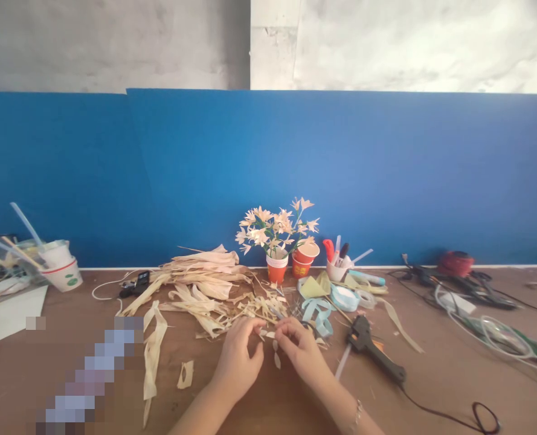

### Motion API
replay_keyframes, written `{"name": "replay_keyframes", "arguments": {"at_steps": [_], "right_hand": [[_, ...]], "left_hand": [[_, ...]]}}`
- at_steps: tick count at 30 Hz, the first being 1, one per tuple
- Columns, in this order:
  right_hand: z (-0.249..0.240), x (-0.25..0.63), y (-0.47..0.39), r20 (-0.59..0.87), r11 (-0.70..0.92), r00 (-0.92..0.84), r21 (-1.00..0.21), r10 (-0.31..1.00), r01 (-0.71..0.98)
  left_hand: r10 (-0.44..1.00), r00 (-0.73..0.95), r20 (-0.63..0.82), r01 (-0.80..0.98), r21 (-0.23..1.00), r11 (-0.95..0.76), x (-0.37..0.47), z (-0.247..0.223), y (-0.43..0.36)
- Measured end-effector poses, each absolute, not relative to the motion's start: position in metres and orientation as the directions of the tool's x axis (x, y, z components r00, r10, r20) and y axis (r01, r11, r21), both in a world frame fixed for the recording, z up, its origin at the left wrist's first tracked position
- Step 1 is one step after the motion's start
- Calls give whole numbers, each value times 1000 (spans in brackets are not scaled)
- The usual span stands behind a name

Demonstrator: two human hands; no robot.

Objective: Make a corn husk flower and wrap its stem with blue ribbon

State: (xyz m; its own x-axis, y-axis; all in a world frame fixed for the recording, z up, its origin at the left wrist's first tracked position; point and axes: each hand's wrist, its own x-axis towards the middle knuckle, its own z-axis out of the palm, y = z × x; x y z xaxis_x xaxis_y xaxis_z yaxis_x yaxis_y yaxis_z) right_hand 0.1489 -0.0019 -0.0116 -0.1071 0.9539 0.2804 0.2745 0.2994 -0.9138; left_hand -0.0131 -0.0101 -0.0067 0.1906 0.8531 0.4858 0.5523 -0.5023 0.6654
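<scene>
My left hand [241,350] and my right hand [299,351] face each other just above the table, fingertips close together. Small pale petal-shaped pieces of corn husk [270,335] show between the fingertips. The fingers of both hands are bent in around them. Below my right fingertips is another small petal [277,361]; I cannot tell whether it hangs or lies on the table. Just beyond the hands are husk scraps [259,306] and scissors [277,313], partly hidden. Pale husk flowers [279,225] on green stems stand in orange-and-white paper cups [276,269].
Dried husks [205,272] lie in a pile at the back left. A black glue gun [374,347] with its cord lies right of my hands, near light-blue ribbon [318,313]. A cup of pens [337,270] stands behind. Cables and tubing [499,335] cover the far right.
</scene>
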Motion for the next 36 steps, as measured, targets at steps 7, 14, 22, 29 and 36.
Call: {"name": "replay_keyframes", "arguments": {"at_steps": [7,14,22,29,36], "right_hand": [[-5,144,-6,218,246,-159,-951,963,186],[-6,146,-10,333,362,-146,-890,932,279],[-5,148,-10,492,530,-204,-741,846,413],[-5,149,-11,482,554,-275,-682,832,478],[-6,143,-11,536,576,-239,-648,810,497]], "left_hand": [[801,255,542,582,575,-574,-13,-1,-12],[867,155,474,471,735,-487,-12,-8,-7],[916,150,373,451,798,-399,-9,-16,-4],[886,226,406,578,676,-457,-10,-4,-10],[875,180,449,689,577,-438,-3,-3,-15]]}}
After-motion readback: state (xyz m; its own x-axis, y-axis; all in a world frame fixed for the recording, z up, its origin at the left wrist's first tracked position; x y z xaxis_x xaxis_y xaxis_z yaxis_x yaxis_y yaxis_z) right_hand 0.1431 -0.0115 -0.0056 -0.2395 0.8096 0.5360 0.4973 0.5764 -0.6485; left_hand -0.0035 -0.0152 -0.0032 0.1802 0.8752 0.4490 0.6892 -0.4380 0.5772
